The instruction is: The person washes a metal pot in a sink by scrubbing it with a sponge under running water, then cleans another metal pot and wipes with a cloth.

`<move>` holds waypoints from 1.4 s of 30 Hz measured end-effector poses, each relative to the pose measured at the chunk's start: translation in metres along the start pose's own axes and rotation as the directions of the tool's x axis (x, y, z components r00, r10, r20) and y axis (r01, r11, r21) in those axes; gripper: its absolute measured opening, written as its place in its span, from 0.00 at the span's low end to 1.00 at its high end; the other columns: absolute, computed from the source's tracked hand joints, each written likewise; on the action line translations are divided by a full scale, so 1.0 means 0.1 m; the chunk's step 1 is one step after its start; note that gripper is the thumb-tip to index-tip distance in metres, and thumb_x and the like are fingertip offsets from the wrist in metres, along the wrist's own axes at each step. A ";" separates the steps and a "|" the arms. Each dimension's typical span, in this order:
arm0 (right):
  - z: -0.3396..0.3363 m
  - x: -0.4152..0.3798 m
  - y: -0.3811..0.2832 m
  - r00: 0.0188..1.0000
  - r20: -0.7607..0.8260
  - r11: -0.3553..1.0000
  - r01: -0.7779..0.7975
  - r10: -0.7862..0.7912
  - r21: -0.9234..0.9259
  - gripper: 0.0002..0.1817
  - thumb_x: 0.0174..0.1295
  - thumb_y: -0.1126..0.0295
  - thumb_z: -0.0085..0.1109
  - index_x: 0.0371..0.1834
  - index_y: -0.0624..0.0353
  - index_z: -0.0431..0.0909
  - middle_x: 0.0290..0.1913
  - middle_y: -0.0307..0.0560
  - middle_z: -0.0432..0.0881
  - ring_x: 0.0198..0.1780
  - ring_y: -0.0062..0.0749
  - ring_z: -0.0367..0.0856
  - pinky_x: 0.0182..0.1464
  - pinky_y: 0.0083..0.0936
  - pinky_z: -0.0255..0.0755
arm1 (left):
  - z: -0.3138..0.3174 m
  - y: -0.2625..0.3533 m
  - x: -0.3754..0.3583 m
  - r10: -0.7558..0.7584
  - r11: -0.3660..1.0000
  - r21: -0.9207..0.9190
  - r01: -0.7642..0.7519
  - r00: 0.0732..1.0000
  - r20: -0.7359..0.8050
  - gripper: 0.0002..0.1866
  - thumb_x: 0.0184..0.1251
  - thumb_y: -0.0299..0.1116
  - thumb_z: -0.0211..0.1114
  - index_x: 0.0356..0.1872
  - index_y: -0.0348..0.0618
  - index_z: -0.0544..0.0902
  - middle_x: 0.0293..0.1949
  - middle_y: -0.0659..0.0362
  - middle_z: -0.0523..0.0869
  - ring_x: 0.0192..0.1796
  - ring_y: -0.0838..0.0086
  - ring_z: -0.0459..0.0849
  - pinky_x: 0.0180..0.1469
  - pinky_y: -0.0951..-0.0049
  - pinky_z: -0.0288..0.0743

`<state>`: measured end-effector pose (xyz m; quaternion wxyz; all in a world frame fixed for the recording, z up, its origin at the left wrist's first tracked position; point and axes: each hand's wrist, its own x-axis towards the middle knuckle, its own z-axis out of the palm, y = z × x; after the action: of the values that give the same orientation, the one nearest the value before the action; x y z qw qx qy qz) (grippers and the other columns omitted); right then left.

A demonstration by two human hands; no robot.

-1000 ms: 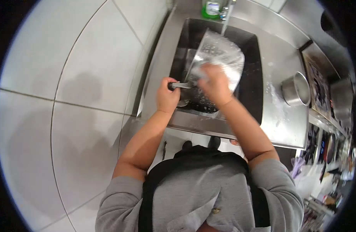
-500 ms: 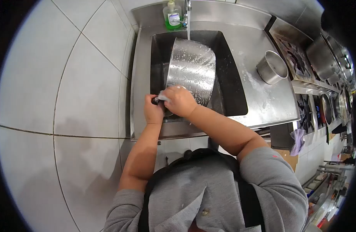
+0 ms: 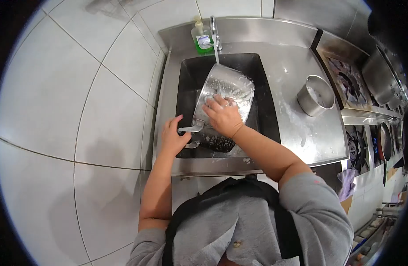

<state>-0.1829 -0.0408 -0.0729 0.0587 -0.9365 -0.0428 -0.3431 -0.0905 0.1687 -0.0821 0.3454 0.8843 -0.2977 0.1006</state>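
The left hand (image 3: 172,139) curls about the bent silver metal loop handle (image 3: 196,126); how tightly, I cannot tell. The right hand (image 3: 225,118), fingers slightly spread, presses on the sudsy wall of the large round steel pot (image 3: 234,84); whether it clasps something underneath is hidden. Rubbing that wall looks like the step in hand; the next move seems to call for a steady handle. The pot lies tilted inside the dark rectangular sink (image 3: 268,126), its interior out of sight, below the running chrome tap (image 3: 213,29) at the far edge. Near the worktop's (image 3: 288,60) right edge stands a small silver saucepan (image 3: 307,104), whitish patches inside; by the far left corner, a clear pump bottle (image 3: 199,34) holds green liquid (image 3: 204,49).
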 end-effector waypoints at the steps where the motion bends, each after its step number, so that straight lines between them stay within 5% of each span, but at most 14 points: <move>1: 0.05 -0.05 0.01 0.998 0.031 0.999 0.047 -0.046 -0.018 0.23 0.48 0.62 0.63 0.51 0.46 0.77 0.56 0.38 0.75 0.62 0.37 0.70 0.58 0.47 0.66 | -0.08 0.19 0.10 0.197 0.980 0.026 -0.198 0.980 0.039 0.19 0.61 0.34 0.66 0.52 0.40 0.78 0.40 0.49 0.82 0.44 0.60 0.81 0.49 0.66 0.73; 4: 0.04 -0.15 0.10 0.965 0.052 0.962 0.248 -0.255 0.113 0.22 0.47 0.62 0.64 0.49 0.45 0.78 0.56 0.38 0.75 0.62 0.37 0.70 0.58 0.46 0.67 | 0.19 0.43 0.23 0.147 0.987 -0.086 -0.134 0.974 0.172 0.15 0.67 0.41 0.58 0.47 0.42 0.81 0.35 0.46 0.84 0.39 0.59 0.84 0.44 0.63 0.77; 6: -0.02 -0.07 0.39 0.944 0.017 0.935 0.323 -0.329 0.147 0.21 0.46 0.61 0.65 0.47 0.45 0.79 0.54 0.40 0.77 0.60 0.39 0.73 0.57 0.44 0.69 | 0.26 0.60 0.20 -0.069 0.808 0.585 -0.073 0.974 0.217 0.16 0.67 0.46 0.56 0.35 0.43 0.80 0.26 0.49 0.84 0.31 0.56 0.84 0.39 0.57 0.76; 10: 0.13 0.13 1.24 0.878 0.067 0.836 -0.472 0.473 0.280 0.23 0.47 0.59 0.62 0.49 0.51 0.80 0.51 0.50 0.81 0.52 0.47 0.79 0.56 0.37 0.72 | 0.42 0.46 0.15 0.059 0.795 0.597 -0.109 0.993 0.102 0.17 0.70 0.46 0.52 0.27 0.46 0.77 0.19 0.51 0.82 0.24 0.57 0.83 0.33 0.57 0.75; 15: 1.20 0.37 2.53 0.563 0.408 0.542 -0.821 0.719 0.178 0.23 0.53 0.55 0.57 0.49 0.56 0.80 0.49 0.56 0.81 0.54 0.50 0.78 0.57 0.38 0.70 | 0.27 0.71 0.26 -0.245 0.801 0.597 -0.037 0.890 0.384 0.36 0.53 0.64 0.65 0.39 0.36 0.69 0.27 0.45 0.84 0.32 0.50 0.85 0.36 0.55 0.77; 20: 0.18 0.29 1.35 0.768 0.220 0.734 -0.640 0.602 0.228 0.22 0.47 0.58 0.63 0.47 0.52 0.80 0.51 0.50 0.81 0.55 0.48 0.78 0.57 0.41 0.70 | 0.15 0.72 0.19 -0.379 0.827 0.562 0.002 0.740 0.556 0.40 0.50 0.61 0.70 0.45 0.32 0.65 0.33 0.40 0.84 0.39 0.48 0.85 0.41 0.55 0.78; 24: -0.17 -0.27 0.68 0.989 -0.112 0.955 0.120 -0.092 0.270 0.22 0.40 0.67 0.67 0.44 0.48 0.81 0.47 0.44 0.81 0.48 0.46 0.80 0.51 0.38 0.74 | 0.16 0.67 0.24 -0.427 0.841 0.537 0.066 0.689 0.585 0.40 0.50 0.57 0.72 0.46 0.31 0.63 0.36 0.38 0.84 0.42 0.47 0.84 0.43 0.55 0.78; 28: 0.14 0.02 1.10 0.947 -0.167 0.893 -0.184 0.273 0.411 0.24 0.39 0.67 0.67 0.46 0.49 0.81 0.43 0.47 0.82 0.49 0.48 0.79 0.51 0.38 0.74 | 0.23 0.55 0.14 -0.447 0.839 0.531 0.119 0.707 0.548 0.41 0.50 0.56 0.72 0.48 0.30 0.62 0.36 0.38 0.84 0.42 0.44 0.84 0.44 0.53 0.77; 30: 0.69 0.21 1.63 0.714 0.081 0.465 -0.534 0.696 0.706 0.16 0.44 0.63 0.64 0.38 0.56 0.82 0.38 0.50 0.82 0.38 0.43 0.82 0.44 0.33 0.76 | 0.25 0.58 0.12 -0.504 0.828 0.516 0.218 0.691 0.518 0.36 0.50 0.53 0.73 0.43 0.34 0.64 0.37 0.38 0.83 0.43 0.45 0.83 0.44 0.52 0.77; 32: 0.84 0.45 2.12 0.620 0.393 0.204 -0.674 0.679 0.711 0.15 0.49 0.61 0.63 0.33 0.63 0.81 0.28 0.46 0.82 0.30 0.30 0.78 0.38 0.28 0.71 | 0.28 0.57 0.09 -0.496 0.821 0.536 0.197 0.711 0.498 0.36 0.49 0.53 0.74 0.42 0.34 0.64 0.36 0.38 0.83 0.42 0.45 0.83 0.44 0.51 0.77; 34: 1.47 0.38 2.67 0.662 0.406 0.323 -0.699 0.630 0.639 0.17 0.53 0.58 0.59 0.35 0.61 0.83 0.30 0.50 0.83 0.33 0.36 0.80 0.39 0.31 0.72 | 0.28 0.56 0.10 -0.475 0.813 0.557 0.172 0.748 0.463 0.36 0.48 0.53 0.74 0.42 0.34 0.64 0.35 0.37 0.83 0.42 0.44 0.84 0.43 0.51 0.77; 35: 2.07 0.20 3.01 0.829 0.267 0.717 -0.560 0.492 0.415 0.16 0.54 0.59 0.58 0.37 0.58 0.84 0.38 0.52 0.84 0.41 0.45 0.82 0.46 0.37 0.73 | 0.28 0.54 0.10 -0.468 0.819 0.551 0.158 0.740 0.483 0.37 0.47 0.53 0.75 0.42 0.34 0.64 0.34 0.37 0.83 0.41 0.44 0.84 0.43 0.51 0.77; 39: 2.34 0.12 3.09 0.758 0.394 0.669 -0.648 0.519 0.365 0.15 0.54 0.61 0.59 0.37 0.59 0.83 0.38 0.50 0.85 0.41 0.43 0.83 0.46 0.36 0.73 | 0.26 0.58 0.14 -0.448 0.821 0.559 0.121 0.744 0.496 0.39 0.47 0.54 0.75 0.44 0.32 0.64 0.32 0.37 0.83 0.39 0.44 0.84 0.42 0.50 0.77; 42: 1.31 0.34 2.42 0.539 0.416 -0.019 -0.595 0.732 0.804 0.13 0.48 0.66 0.64 0.32 0.64 0.81 0.26 0.40 0.80 0.28 0.23 0.76 0.34 0.23 0.71 | 0.23 0.61 0.15 -0.502 0.812 0.558 0.171 0.693 0.517 0.40 0.49 0.55 0.73 0.47 0.31 0.63 0.35 0.37 0.83 0.41 0.43 0.84 0.44 0.51 0.77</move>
<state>-0.0444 -0.2610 -0.1701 0.7054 -0.6200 0.2366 -0.2490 -0.1158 0.1105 -0.0599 0.0104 0.9594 -0.1909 -0.2075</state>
